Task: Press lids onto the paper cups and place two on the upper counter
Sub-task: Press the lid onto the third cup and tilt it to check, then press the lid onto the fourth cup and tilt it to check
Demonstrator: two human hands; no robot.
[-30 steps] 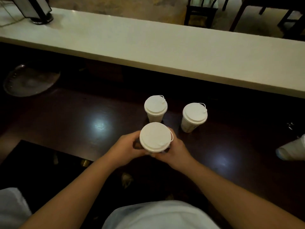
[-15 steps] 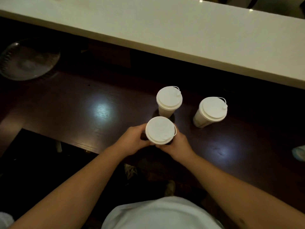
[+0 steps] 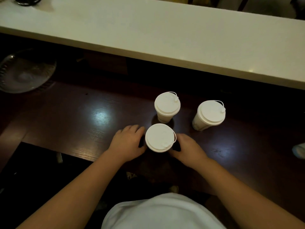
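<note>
Three white paper cups with white lids stand on the dark lower counter. The nearest cup [image 3: 160,138] is between my hands. My left hand [image 3: 127,142] lies just left of it and my right hand [image 3: 187,148] just right, fingers curved and spread. A dark gap shows between each hand and the lid's rim. Whether any fingertip touches the cup's wall under the lid is hidden. A second cup [image 3: 167,105] stands right behind the nearest one. The third cup [image 3: 210,114] stands to the right of the second. The pale upper counter [image 3: 165,38] runs across the back.
A round glass dish [image 3: 24,75] sits at the left on the lower counter. A dark stand base [image 3: 27,0] rests on the upper counter's far left. A pale object [image 3: 299,150] pokes in at the right edge. The lower counter's front edge [image 3: 66,153] is near my wrists.
Both hands clasped the nearest cup close under its lid; now they have spread apart to either side of it. The view has shifted.
</note>
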